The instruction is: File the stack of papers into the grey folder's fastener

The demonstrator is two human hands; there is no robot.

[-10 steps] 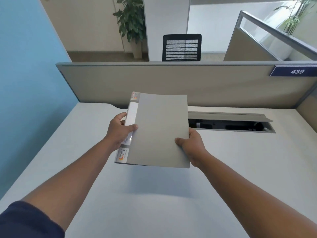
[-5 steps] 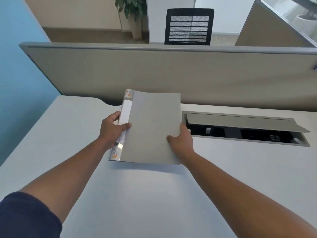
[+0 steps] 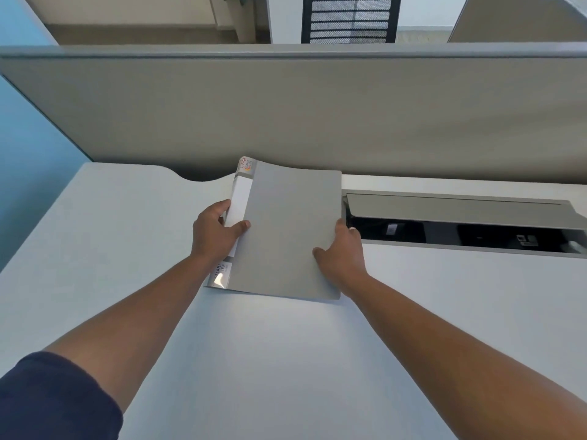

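Note:
A closed grey folder (image 3: 286,230) with a white labelled spine on its left side is held low over the white desk (image 3: 286,360), its near edge at or just above the surface. My left hand (image 3: 216,231) grips the spine edge, thumb on the cover. On the opposite side my right hand (image 3: 341,254) clasps the folder's right edge near the lower corner, thumb on top. The folder's inside and fastener are hidden. No stack of papers is visible.
An open cable tray (image 3: 460,233) with its grey flap raised is sunk into the desk just right of the folder. A beige partition (image 3: 286,115) runs along the desk's back edge. A blue wall (image 3: 28,138) stands at the left. A black chair (image 3: 349,19) is beyond the partition.
Both hands have lowered the folder from mid-air down toward the desk surface, and it now lies flatter. The camera has tilted downward.

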